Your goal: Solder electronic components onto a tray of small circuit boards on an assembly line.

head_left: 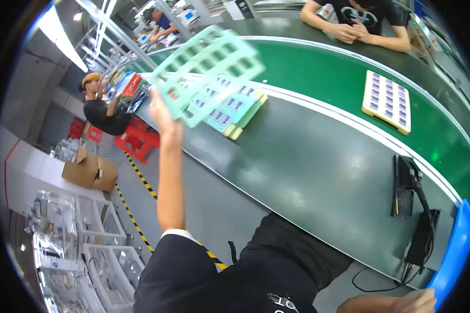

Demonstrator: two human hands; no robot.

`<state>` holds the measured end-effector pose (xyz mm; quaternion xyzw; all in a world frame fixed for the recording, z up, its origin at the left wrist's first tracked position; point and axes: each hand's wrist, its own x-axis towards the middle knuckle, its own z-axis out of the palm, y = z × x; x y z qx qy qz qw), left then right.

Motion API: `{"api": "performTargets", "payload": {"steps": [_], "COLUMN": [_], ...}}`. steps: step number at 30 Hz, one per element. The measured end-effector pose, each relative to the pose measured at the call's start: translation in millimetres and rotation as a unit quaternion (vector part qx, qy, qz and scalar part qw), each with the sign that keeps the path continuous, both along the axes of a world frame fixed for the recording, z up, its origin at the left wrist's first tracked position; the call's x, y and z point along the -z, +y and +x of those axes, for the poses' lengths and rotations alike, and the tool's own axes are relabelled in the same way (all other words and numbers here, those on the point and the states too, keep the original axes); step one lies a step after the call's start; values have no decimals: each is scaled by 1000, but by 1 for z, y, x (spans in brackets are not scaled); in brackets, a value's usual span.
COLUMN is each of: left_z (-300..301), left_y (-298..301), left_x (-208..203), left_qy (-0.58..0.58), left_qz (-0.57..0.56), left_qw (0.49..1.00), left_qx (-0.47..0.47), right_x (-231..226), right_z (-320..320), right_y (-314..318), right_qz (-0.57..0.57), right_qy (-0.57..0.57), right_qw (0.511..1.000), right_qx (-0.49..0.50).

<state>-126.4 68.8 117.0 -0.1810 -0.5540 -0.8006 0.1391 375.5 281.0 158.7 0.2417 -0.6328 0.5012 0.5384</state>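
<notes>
1. The left hand (164, 117), raised on an outstretched arm, grips the near left edge of a pale green, flat, rigid-looking panel with rows of rectangular cut-outs (214, 78); the panel is tilted and slightly blurred.
2. Behind the panel in this view, and partly covered by it, a light green tray with yellow corners (249, 119) carries rows of small dark rectangular pieces; whether panel and tray touch, I cannot tell.
3. The right hand (415, 302) is at the lower right edge, fingers curled, just beside a long blue plastic bin (457, 245); whether it holds anything, I cannot tell.
4. The tray sits at the far side of a dark green, smooth worktop (297, 172), whose right end bears a black jointed device with a cable (420, 242).
5. Beyond a pale rail runs a bright green conveyor belt (308, 68), bearing a pale yellow tray of dark rectangular pieces in rows (386, 122).
6. Across the belt, a co-worker in a black shirt (363, 18) has both hands together.
</notes>
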Motion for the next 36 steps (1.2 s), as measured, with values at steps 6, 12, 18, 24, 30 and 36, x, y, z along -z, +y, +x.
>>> {"api": "performTargets", "payload": {"steps": [6,12,18,24,30,36], "left_z": [-173,-247,-276,-259,-211,-128], "left_y": [-189,-242,-228,-182,-123,-48], "left_x": [43,138,146,120,95,118], "left_qy": [-26,-197,-314,-215,2,-295], "left_qz": [-65,-15,-329,-686,-662,-439], "left_qw": [986,961,875,599,661,846], "left_qx": [-151,-196,-166,-353,-354,71], "right_x": [46,55,83,109,125,145], "right_z": [-39,-89,-107,-137,-138,-147], "right_y": [12,-15,-27,-44,-45,-46], "right_qz": [-68,-17,-31,82,4,-68], "right_qy": [-97,-355,-462,-486,-488,-534], "right_qw": [993,934,883,866,869,840], "right_qx": [-23,42,-74,-86,-74,-73]}}
